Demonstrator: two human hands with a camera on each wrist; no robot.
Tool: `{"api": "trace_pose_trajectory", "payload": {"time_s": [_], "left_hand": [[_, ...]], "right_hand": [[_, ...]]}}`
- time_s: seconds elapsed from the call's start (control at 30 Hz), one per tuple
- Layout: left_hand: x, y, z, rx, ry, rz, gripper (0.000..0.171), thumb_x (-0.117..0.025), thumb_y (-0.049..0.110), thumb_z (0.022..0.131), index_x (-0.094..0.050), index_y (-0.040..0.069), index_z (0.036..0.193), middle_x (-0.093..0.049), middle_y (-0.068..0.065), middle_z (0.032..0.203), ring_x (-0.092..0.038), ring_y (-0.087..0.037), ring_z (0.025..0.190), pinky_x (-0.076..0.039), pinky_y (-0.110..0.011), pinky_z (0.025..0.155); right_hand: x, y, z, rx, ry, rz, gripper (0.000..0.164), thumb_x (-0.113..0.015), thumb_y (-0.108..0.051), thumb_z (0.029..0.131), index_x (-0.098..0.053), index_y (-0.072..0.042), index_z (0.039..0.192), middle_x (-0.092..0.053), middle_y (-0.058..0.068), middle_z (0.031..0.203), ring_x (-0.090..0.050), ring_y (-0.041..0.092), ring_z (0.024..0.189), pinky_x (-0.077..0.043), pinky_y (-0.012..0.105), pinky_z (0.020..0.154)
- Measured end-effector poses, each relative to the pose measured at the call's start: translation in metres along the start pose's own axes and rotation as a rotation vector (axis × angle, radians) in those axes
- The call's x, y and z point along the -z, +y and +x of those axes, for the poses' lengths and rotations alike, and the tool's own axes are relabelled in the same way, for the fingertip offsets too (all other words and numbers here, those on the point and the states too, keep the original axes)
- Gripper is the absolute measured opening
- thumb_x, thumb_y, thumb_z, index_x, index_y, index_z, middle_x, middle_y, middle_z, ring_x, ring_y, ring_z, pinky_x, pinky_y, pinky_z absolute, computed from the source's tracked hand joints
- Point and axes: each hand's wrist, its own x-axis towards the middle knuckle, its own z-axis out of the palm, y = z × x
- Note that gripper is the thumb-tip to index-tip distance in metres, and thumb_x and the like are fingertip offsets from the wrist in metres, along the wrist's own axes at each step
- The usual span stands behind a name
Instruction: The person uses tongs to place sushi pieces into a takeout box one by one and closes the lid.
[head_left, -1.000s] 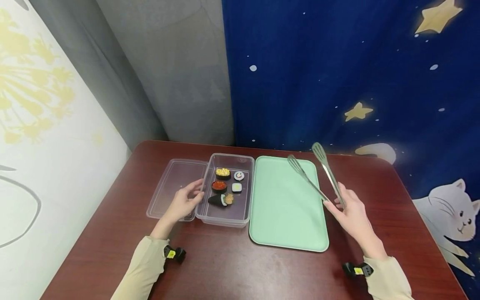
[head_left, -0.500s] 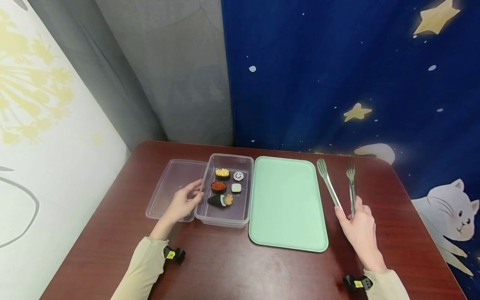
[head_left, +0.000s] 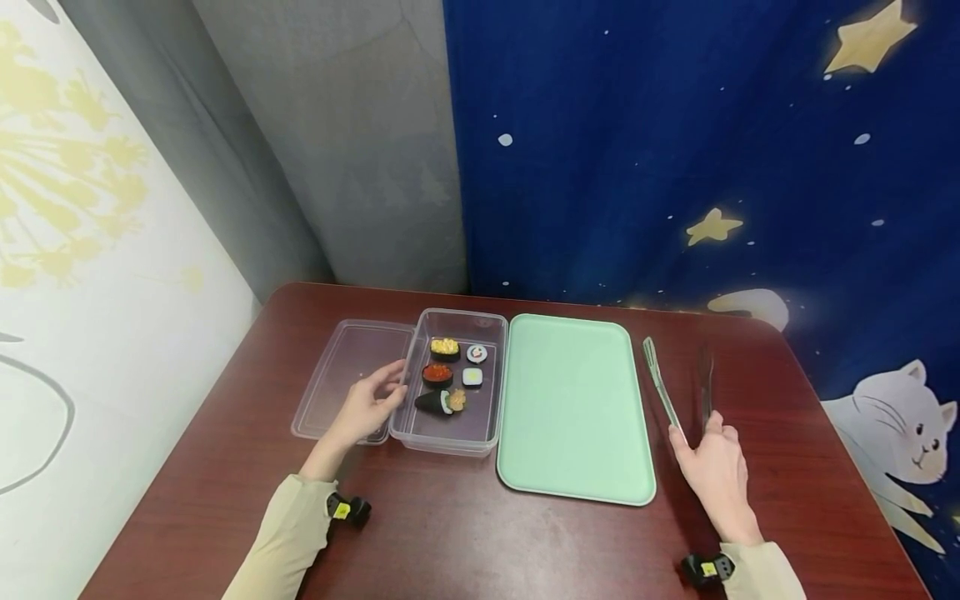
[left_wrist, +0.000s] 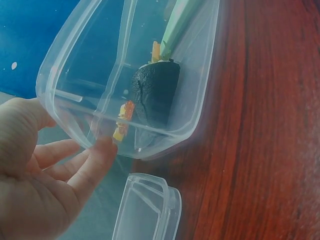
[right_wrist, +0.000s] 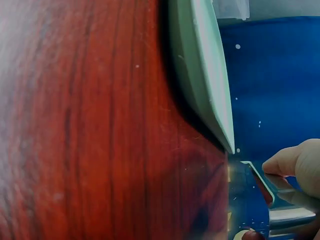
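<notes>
Metal serving tongs (head_left: 661, 387), their two arms spread apart, lie low over the table right of the green tray (head_left: 577, 408). My right hand (head_left: 716, 471) holds them near the joined end, the thumb against one arm (right_wrist: 292, 216) in the right wrist view. At the left wall of a clear plastic box (head_left: 450, 437), my left hand (head_left: 367, 406) rests relaxed fingertips against the outside. In the box sit a dark hand roll (head_left: 433, 403), a red-topped sushi (head_left: 437, 374), a yellow-topped sushi (head_left: 445, 348), a round roll (head_left: 476, 353) and a square roll (head_left: 472, 377).
A clear lid (head_left: 337, 379) lies flat left of the box, partly beneath the left hand. Box and tray stand side by side on the brown wooden table (head_left: 510, 542). Behind the table's far edge hang a grey curtain (head_left: 375, 150) and a blue star-patterned curtain (head_left: 600, 150).
My right hand has brought the tongs from over the tray's right side to the table beside it, then drawn them slightly nearer and lower. The left hand and the sushi stay in place.
</notes>
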Motion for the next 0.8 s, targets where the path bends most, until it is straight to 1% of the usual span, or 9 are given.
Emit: {"api": "trace_pose_trajectory", "payload": {"time_s": [0.1,0.23,0.43,0.57,0.63,0.7,0.73,0.8], "left_hand": [[0.0002,0.0005,-0.0002,0.003,0.001,0.0,0.044,-0.058,-0.003,0.088,-0.047,-0.011,0.13,-0.058,-0.031,0.117,-0.064,-0.037,0.093,-0.057,-0.035,0.078],[0.0004,0.0001,-0.0002,0.004,-0.001,0.001,0.044,-0.058,-0.003,0.089,-0.046,-0.011,0.13,-0.058,-0.031,0.117,-0.064,-0.038,0.094,-0.057,-0.034,0.078],[0.0005,0.0009,-0.001,0.002,-0.002,0.0,0.044,-0.058,-0.003,0.088,-0.047,-0.011,0.13,-0.058,-0.03,0.117,-0.063,-0.038,0.094,-0.057,-0.035,0.078],[0.0006,0.0015,-0.0009,-0.004,0.001,0.0,0.044,-0.059,-0.003,0.088,-0.047,-0.012,0.129,-0.058,-0.031,0.117,-0.063,-0.038,0.093,-0.057,-0.035,0.078],[0.0008,0.0015,-0.0003,-0.007,0.004,0.002,0.044,-0.059,-0.004,0.087,-0.047,-0.012,0.129,-0.058,-0.031,0.116,-0.063,-0.038,0.093,-0.057,-0.035,0.078],[0.0008,0.0013,0.0004,-0.008,0.007,0.005,0.045,-0.059,-0.004,0.087,-0.047,-0.012,0.129,-0.058,-0.031,0.116,-0.063,-0.039,0.093,-0.057,-0.035,0.078],[0.0008,0.0013,0.0007,-0.008,0.007,0.007,0.045,-0.06,-0.004,0.087,-0.047,-0.012,0.129,-0.058,-0.031,0.115,-0.063,-0.039,0.093,-0.057,-0.035,0.078],[0.0009,0.0014,0.0009,-0.01,0.006,0.02,0.045,-0.06,-0.003,0.088,-0.047,-0.012,0.129,-0.059,-0.03,0.115,-0.064,-0.038,0.093,-0.058,-0.034,0.077]], "right_hand": [[-0.002,0.0004,-0.0004,-0.019,-0.033,-0.014,0.07,-0.061,-0.028,0.086,-0.036,0.025,0.124,-0.046,0.038,0.089,-0.052,0.054,0.072,-0.046,0.063,0.059],[-0.0042,0.001,0.0,-0.045,-0.091,-0.033,0.067,-0.059,-0.03,0.087,-0.036,0.024,0.118,-0.044,0.035,0.086,-0.052,0.052,0.07,-0.046,0.061,0.056],[-0.0055,0.0017,0.0016,-0.064,-0.198,-0.081,0.059,-0.057,-0.034,0.087,-0.039,0.021,0.101,-0.043,0.032,0.08,-0.053,0.048,0.066,-0.047,0.055,0.05],[-0.0041,0.0006,0.0015,-0.059,-0.227,-0.107,0.057,-0.058,-0.036,0.086,-0.04,0.019,0.093,-0.043,0.029,0.076,-0.053,0.044,0.06,-0.048,0.052,0.047],[-0.0027,0.0001,0.0015,-0.062,-0.239,-0.119,0.06,-0.058,-0.039,0.087,-0.039,0.018,0.092,-0.043,0.029,0.076,-0.054,0.043,0.058,-0.048,0.051,0.046],[-0.0011,0.0003,0.0014,-0.058,-0.246,-0.133,0.067,-0.058,-0.043,0.087,-0.037,0.02,0.096,-0.043,0.03,0.078,-0.054,0.044,0.059,-0.048,0.051,0.045],[-0.0003,0.0005,0.0012,-0.058,-0.244,-0.139,0.072,-0.057,-0.046,0.087,-0.036,0.022,0.101,-0.042,0.032,0.08,-0.053,0.045,0.062,-0.048,0.052,0.045],[0.0012,0.0008,0.0,-0.057,-0.22,-0.155,0.082,-0.056,-0.05,0.088,-0.034,0.024,0.115,-0.042,0.036,0.089,-0.052,0.05,0.072,-0.047,0.056,0.047]]}}
